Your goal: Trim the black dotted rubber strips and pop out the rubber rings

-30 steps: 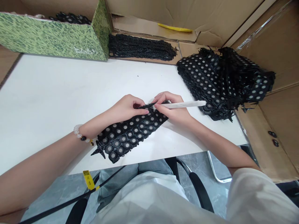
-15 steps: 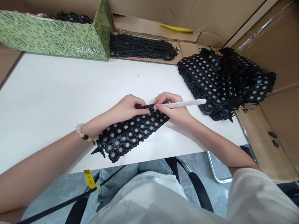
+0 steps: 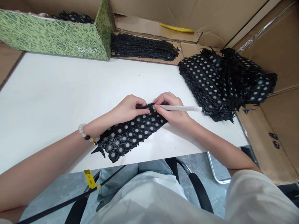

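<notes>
A black rubber-like sheet with rows of raised rings and pale round centres lies slanted near the table's front edge. My left hand grips its upper edge, thumb on top and the other fingers mostly hidden behind. At the sheet's upper right, my right hand pinches a slim white pen-like tool between thumb and fingers. The tool's tip meets the sheet close to one pale centre, a short way right of my left thumb. What exact kind of tool it is I cannot make out.
A large heap of similar black sheets stands at the right. Behind lie a neat black stack and a green patterned box holding black pieces. Cardboard walls enclose the back and right. A yellow strip lies at the back.
The white tool's far end has swung down towards my body, so it lies closer to level. My right fingers have shifted slightly with it. My left hand and the sheet stay almost in place.
</notes>
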`<state>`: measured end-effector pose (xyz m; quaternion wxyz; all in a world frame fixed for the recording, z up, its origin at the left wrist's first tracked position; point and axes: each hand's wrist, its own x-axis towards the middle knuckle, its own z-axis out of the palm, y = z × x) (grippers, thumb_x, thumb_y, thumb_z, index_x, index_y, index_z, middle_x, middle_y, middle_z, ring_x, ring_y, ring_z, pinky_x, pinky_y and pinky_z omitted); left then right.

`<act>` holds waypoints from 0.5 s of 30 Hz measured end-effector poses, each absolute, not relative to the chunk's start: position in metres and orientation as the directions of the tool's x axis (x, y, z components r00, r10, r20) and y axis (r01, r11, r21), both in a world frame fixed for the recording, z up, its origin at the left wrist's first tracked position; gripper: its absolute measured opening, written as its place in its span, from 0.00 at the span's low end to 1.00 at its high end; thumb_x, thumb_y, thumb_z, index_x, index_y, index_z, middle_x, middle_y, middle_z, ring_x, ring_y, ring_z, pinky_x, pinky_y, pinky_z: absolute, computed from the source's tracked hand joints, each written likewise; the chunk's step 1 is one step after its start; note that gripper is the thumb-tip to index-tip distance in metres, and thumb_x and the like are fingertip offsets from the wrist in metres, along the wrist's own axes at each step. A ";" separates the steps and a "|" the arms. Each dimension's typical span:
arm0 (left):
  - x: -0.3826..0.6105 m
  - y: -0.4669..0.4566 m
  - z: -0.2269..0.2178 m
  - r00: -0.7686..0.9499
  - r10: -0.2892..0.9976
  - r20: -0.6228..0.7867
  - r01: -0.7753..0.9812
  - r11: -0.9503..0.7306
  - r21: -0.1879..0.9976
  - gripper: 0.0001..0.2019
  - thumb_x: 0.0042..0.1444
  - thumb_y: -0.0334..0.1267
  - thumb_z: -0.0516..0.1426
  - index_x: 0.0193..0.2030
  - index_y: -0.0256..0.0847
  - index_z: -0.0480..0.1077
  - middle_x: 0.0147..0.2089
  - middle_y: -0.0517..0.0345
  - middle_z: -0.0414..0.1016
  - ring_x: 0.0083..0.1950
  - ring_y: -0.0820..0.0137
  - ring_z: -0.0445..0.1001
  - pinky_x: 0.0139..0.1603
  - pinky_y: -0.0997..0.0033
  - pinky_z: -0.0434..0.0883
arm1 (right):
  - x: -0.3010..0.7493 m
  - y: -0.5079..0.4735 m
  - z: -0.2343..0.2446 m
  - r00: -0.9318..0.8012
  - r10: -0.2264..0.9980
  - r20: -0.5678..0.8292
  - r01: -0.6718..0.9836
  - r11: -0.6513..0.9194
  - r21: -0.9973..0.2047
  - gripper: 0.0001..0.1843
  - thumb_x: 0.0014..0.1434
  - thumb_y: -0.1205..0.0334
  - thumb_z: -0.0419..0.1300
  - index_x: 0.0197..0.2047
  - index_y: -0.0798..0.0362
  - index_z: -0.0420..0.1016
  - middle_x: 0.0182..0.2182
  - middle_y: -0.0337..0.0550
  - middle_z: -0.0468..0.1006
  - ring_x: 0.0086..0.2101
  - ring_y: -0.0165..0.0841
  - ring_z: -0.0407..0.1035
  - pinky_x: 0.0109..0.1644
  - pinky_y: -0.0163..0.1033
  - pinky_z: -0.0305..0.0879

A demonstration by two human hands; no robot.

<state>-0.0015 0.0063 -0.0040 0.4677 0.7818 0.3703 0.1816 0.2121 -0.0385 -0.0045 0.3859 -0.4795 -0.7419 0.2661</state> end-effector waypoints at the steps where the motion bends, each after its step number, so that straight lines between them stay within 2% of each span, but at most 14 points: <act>1: -0.001 0.006 -0.004 0.652 0.756 -0.060 0.413 -0.288 0.864 0.18 0.53 0.48 0.61 0.21 0.38 0.66 0.21 0.65 0.60 0.27 0.74 0.57 0.29 0.71 0.54 | 0.211 -0.039 -0.006 -0.239 0.913 0.329 0.530 0.407 -0.743 0.07 0.58 0.62 0.64 0.30 0.47 0.71 0.35 0.40 0.82 0.43 0.42 0.73 0.49 0.49 0.67; 10: 0.000 -0.001 0.005 0.650 0.760 -0.023 0.434 -0.346 0.832 0.14 0.53 0.45 0.60 0.23 0.38 0.70 0.23 0.63 0.68 0.29 0.72 0.63 0.32 0.70 0.58 | 0.207 -0.043 -0.013 -0.269 0.866 0.422 0.600 0.493 -0.629 0.07 0.62 0.61 0.62 0.32 0.47 0.70 0.34 0.41 0.82 0.42 0.42 0.70 0.48 0.49 0.66; 15: -0.001 0.000 0.006 0.622 0.781 -0.058 0.503 -0.342 0.794 0.15 0.54 0.47 0.60 0.23 0.38 0.72 0.21 0.62 0.70 0.27 0.72 0.64 0.30 0.70 0.56 | 0.208 -0.043 -0.011 -0.269 0.872 0.409 0.552 0.487 -0.677 0.07 0.62 0.61 0.62 0.32 0.47 0.70 0.34 0.40 0.82 0.42 0.42 0.71 0.48 0.49 0.66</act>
